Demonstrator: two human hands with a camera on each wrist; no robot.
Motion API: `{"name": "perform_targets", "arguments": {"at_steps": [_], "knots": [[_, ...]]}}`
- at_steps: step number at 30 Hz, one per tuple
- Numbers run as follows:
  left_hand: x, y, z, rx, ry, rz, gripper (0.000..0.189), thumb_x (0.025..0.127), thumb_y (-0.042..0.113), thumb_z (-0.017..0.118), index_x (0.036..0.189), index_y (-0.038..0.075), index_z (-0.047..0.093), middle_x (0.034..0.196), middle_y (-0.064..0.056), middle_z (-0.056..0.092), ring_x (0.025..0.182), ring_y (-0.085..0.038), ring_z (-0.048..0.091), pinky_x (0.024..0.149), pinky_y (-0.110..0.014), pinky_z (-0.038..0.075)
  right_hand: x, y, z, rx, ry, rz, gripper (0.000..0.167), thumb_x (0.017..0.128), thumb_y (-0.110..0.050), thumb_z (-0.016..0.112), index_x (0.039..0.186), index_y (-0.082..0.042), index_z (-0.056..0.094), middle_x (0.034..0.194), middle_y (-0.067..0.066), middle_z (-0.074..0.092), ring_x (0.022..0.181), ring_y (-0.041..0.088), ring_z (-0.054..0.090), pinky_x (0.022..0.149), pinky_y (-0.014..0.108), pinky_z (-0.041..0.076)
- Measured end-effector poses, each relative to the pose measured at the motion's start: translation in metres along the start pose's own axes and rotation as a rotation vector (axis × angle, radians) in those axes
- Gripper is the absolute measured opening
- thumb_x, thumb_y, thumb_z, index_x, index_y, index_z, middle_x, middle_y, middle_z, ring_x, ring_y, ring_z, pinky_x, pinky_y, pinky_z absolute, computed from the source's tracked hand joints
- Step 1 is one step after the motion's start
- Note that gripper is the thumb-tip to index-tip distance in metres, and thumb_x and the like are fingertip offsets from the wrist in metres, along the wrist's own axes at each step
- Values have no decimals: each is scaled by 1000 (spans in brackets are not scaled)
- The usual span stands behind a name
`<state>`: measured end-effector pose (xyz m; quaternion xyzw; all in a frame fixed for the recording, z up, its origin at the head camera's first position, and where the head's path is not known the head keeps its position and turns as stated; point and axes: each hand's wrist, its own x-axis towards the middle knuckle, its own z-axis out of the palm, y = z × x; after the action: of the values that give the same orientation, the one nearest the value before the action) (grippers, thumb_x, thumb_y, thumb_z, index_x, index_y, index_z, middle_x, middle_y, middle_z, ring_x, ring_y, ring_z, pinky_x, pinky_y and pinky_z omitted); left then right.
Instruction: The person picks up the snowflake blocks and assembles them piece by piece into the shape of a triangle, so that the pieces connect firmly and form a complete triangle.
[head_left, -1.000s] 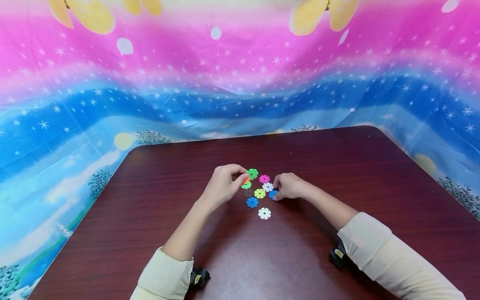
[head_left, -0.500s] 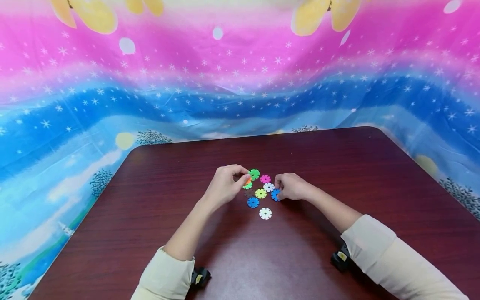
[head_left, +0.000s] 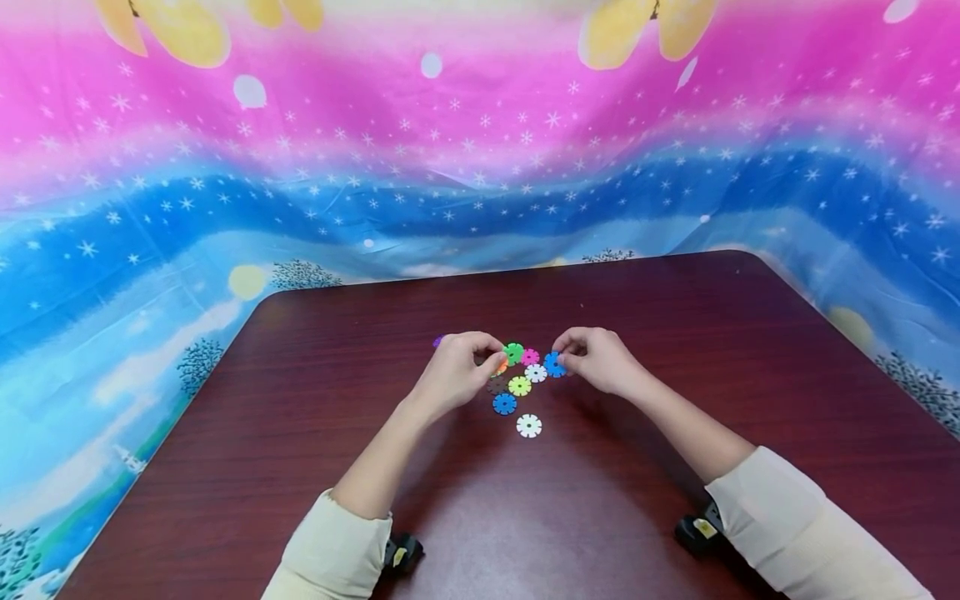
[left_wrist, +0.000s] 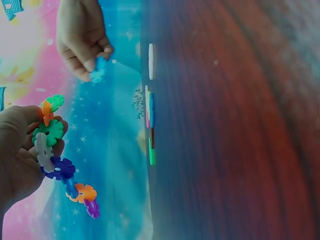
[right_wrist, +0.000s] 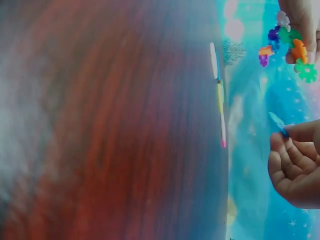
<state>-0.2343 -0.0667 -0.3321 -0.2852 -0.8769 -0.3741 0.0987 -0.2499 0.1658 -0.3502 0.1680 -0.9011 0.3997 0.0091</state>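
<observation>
In the head view my left hand [head_left: 459,372] grips a chain of notched plastic snowflake discs, its green end disc [head_left: 513,354] showing past the fingertips. The left wrist view shows more of that chain [left_wrist: 60,168]: green, orange, white, dark blue, blue and purple discs slotted into one another. Thumb and fingers of my right hand [head_left: 603,360] pinch a single blue snowflake disc [head_left: 554,364], raised off the table and apart from the chain. Between and below the hands lie loose discs, among them a pink [head_left: 530,356], a white [head_left: 536,372] and a yellow one [head_left: 520,386].
Closer to me on the dark wooden table [head_left: 480,533] lie another blue disc [head_left: 504,404] and another white disc [head_left: 528,426]. A brown disc [head_left: 497,385] is hard to see against the wood. A patterned cloth [head_left: 480,150] hangs behind the table.
My right hand has lifted the blue disc from the table, up and slightly away. My left hand has shifted a little right with the chain, whose purple end now shows behind it.
</observation>
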Motion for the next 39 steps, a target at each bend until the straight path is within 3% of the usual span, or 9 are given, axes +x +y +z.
{"name": "perform_targets", "arguments": {"at_steps": [5, 8, 14, 18, 22, 31, 39], "knots": [[2, 2, 3, 15, -37, 6, 8, 86, 10, 66, 91, 6, 70, 82, 1, 64, 66, -8, 57, 64, -20, 48, -3, -3, -2, 203, 42, 37, 15, 87, -3, 61, 101, 3, 61, 82, 11, 63, 76, 35, 63, 68, 41, 53], [3, 4, 4, 21, -55, 5, 8, 86, 12, 66, 90, 6, 70, 81, 1, 64, 67, -8, 57, 63, -19, 48, -5, -7, -2, 305, 58, 51, 17, 88, -2, 61, 103, 6, 59, 84, 14, 63, 78, 38, 63, 71, 40, 53], [4, 7, 6, 22, -79, 5, 9, 86, 14, 67, 90, 7, 70, 81, 2, 64, 68, -9, 56, 61, -19, 47, -8, -16, 0, 431, 69, 70, 20, 88, -2, 60, 104, 9, 58, 85, 14, 63, 72, 25, 66, 67, 31, 54], [4, 8, 6, 37, -76, 23, 8, 85, 13, 67, 90, 7, 71, 82, 1, 65, 70, -9, 55, 62, -19, 48, -9, -21, 0, 459, 59, 87, 20, 88, -3, 60, 104, 10, 58, 82, 12, 63, 70, 21, 66, 70, 38, 53], [4, 7, 8, 51, -67, 51, 9, 84, 11, 68, 89, 4, 71, 82, 0, 65, 70, -10, 55, 63, -19, 47, -9, -24, 1, 459, 56, 95, 20, 88, -3, 60, 104, 10, 58, 79, 12, 63, 71, 25, 66, 72, 44, 52], [3, 6, 10, 160, -15, 116, 6, 83, 12, 68, 86, 7, 70, 84, 0, 66, 73, -11, 58, 67, -21, 48, -9, -28, 3, 442, 54, 108, 20, 87, 0, 59, 103, 11, 59, 74, 10, 63, 65, 19, 66, 67, 40, 53], [1, 8, 9, 224, 70, 189, 5, 82, 14, 70, 83, 9, 70, 80, 2, 65, 70, -13, 58, 65, -24, 47, -11, -35, 5, 486, 44, 143, 20, 86, 0, 60, 102, 13, 59, 73, 10, 63, 63, 17, 64, 64, 34, 53]]}}
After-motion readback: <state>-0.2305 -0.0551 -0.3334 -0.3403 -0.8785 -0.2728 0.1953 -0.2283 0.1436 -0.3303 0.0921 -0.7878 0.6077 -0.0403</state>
